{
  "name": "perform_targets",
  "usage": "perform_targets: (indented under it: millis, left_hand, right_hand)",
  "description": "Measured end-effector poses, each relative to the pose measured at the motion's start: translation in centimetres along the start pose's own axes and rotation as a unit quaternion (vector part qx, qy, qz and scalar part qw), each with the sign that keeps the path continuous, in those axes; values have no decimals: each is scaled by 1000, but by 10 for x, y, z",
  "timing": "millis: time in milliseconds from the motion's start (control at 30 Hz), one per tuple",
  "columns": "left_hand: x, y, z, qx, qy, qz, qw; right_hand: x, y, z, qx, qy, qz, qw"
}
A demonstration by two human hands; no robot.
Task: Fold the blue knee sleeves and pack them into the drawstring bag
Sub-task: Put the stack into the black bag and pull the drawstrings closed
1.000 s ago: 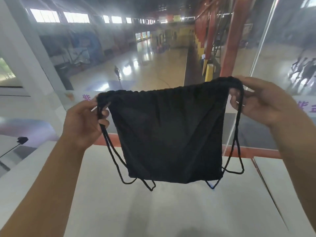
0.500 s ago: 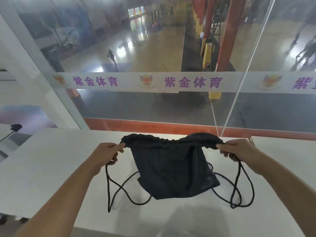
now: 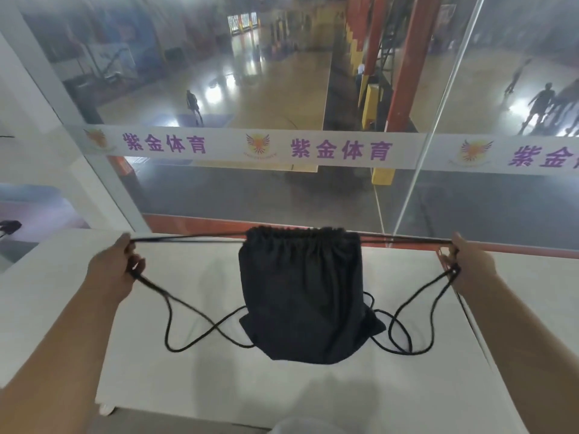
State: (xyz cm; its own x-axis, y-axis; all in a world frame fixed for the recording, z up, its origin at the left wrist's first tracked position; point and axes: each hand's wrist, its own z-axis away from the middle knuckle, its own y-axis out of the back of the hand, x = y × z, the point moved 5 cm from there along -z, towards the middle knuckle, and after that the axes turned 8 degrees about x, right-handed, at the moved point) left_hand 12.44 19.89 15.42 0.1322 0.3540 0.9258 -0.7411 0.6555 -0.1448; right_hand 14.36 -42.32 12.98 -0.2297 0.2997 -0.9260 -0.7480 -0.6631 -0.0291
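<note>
My left hand (image 3: 114,270) and right hand (image 3: 470,264) are spread wide, each closed on a cord (image 3: 188,239). Those cords run taut between my fingers and the bag (image 3: 300,296), a line barring the way straight forward at finger height. Just beyond my fingertips stands the glass wall (image 3: 282,189), so there is no reach ahead. Below my fingers the white table (image 3: 203,380) lies bare toward me, open for a hand on either side of the bag. Slack cord loops (image 3: 410,343) lie under and inward of each hand and could snag. Outward of my right fingers runs a seam, perhaps a second tabletop.
</note>
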Motion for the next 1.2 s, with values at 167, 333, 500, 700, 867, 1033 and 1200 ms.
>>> perform_targets:
  millis: [167,333,500,700,867,1033,1200]
  left_hand:
    - [-69,41,7,4,19,-185,983]
    - [-98,4,41,-155,-163,-518,825]
    - [-88,-67,92,-240,-269,-447,819]
    - [-71,-85,106,-177,-319,-423,829]
    - [-58,-70,100,-216,-329,-443,806]
    - [-47,-63,101,-286,-291,-449,795]
    - [-27,-68,116,-283,-333,-448,780]
  right_hand:
    - [71,12,15,-47,10,225,973]
    - [75,-23,65,-220,138,353,899]
    - [51,-70,121,-206,379,424,797]
    - [33,-88,138,-134,489,468,724]
    - [30,-91,147,-171,537,514,647]
    - [26,-93,155,-195,581,495,616]
    - [3,-94,158,-212,596,519,575]
